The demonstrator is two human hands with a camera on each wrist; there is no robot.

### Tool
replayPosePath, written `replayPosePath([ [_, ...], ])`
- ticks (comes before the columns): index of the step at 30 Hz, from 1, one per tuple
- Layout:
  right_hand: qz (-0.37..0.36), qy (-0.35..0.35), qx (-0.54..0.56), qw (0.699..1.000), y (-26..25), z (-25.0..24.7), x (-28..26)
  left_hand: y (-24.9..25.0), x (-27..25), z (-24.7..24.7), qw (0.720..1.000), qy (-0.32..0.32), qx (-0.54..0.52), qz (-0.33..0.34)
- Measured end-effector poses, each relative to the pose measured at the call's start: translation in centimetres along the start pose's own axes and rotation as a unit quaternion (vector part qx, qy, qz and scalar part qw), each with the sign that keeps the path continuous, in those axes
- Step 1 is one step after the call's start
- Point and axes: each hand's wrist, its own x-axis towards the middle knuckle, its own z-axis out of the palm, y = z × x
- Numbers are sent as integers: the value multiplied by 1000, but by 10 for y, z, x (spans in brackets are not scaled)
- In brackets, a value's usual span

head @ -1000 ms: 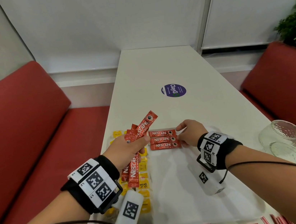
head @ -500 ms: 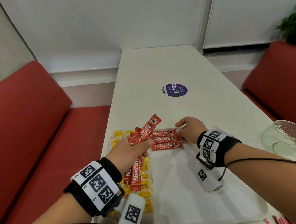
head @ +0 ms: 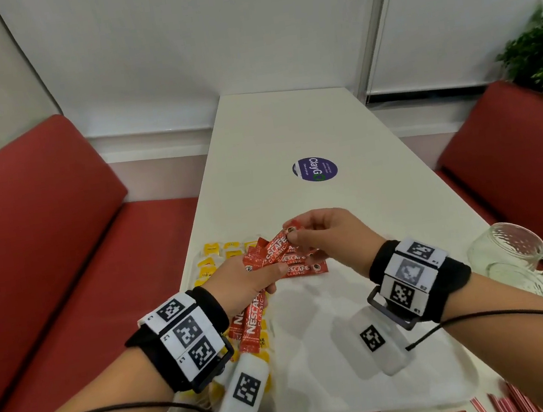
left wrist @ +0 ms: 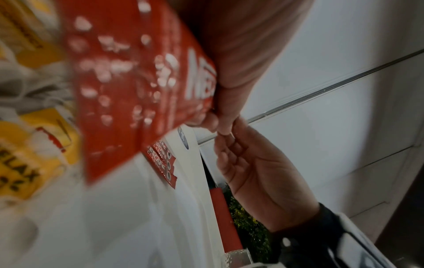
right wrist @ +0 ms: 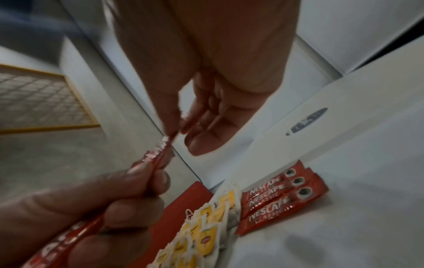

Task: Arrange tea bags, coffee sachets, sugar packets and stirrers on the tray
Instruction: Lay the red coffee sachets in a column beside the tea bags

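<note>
Left hand (head: 242, 280) grips spare coffee sachets (head: 253, 322) while right hand (head: 327, 233) pinches top sachet (head: 274, 248), probably to extend the row (head: 300, 264) beside the tea bags (head: 213, 258).

**Red Sachets, Yellow Tags, White Tray**

The coffee sachets (head: 271, 252) are red with white lettering. The tea bags (head: 211, 248) carry yellow tags. The tray (head: 423, 376) and table (head: 287, 124) are white; a purple round sticker (head: 314, 169) marks the table. Both benches (head: 40, 215) are red. The wristbands (head: 185, 338) are black with black-and-white square-patterned markers.
</note>
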Motion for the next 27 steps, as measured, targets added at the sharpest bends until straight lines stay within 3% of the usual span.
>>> replayPosePath([
  [4, 16, 44, 7, 999, 1, -8, -4, 0, 0, -5, 999, 42, -7, 0],
  [11, 135, 59, -28, 989, 25, -24, -10, -8, 4, -21, 990, 115, -72, -26],
  [19, 203, 37, -153, 967, 42, -17, -4, -7, 4, -20, 985, 122, -118, -22],
  [27, 192, 55, -209, 957, 42, -12, -2, -8, 2, -20, 990, 113, -84, -22],
])
